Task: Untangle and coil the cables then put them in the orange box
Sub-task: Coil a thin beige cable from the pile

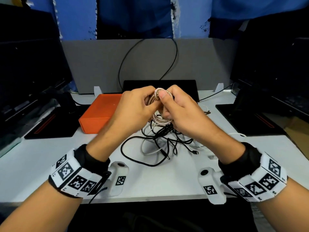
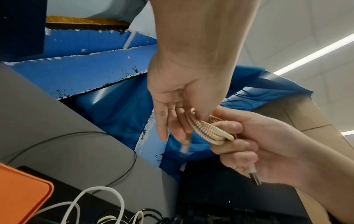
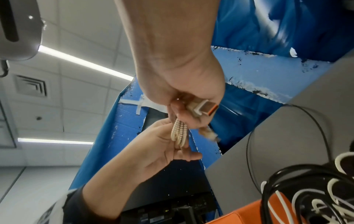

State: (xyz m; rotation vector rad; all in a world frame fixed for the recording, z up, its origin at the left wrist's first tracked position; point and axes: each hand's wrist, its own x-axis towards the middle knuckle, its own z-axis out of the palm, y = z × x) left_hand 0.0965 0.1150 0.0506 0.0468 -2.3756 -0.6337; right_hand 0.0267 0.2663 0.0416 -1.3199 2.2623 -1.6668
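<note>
While both hands, left point(image 1: 133, 109) and right point(image 1: 182, 111), pinch the pink cable point(image 1: 158, 96), nearly coiled above the table, a black-and-white tangle point(image 1: 160, 139) lies unsorted beside the orange box point(image 1: 98, 113), seemingly shut.

Head view: left hand point(image 1: 133, 108) covers the near right corner of the box point(image 1: 98, 113); box interior not visible. Both hands hide the middle of the coil point(image 1: 158, 97). Right hand point(image 1: 185, 113) covers the top of the cable pile point(image 1: 160, 143); strands there cannot be traced.

Left wrist view: plug point(image 2: 184, 146) below the fingers blurred, type unreadable. Box point(image 2: 23, 195) cut by the frame edge.

Right wrist view: second plug point(image 3: 209, 134) blurred.
</note>
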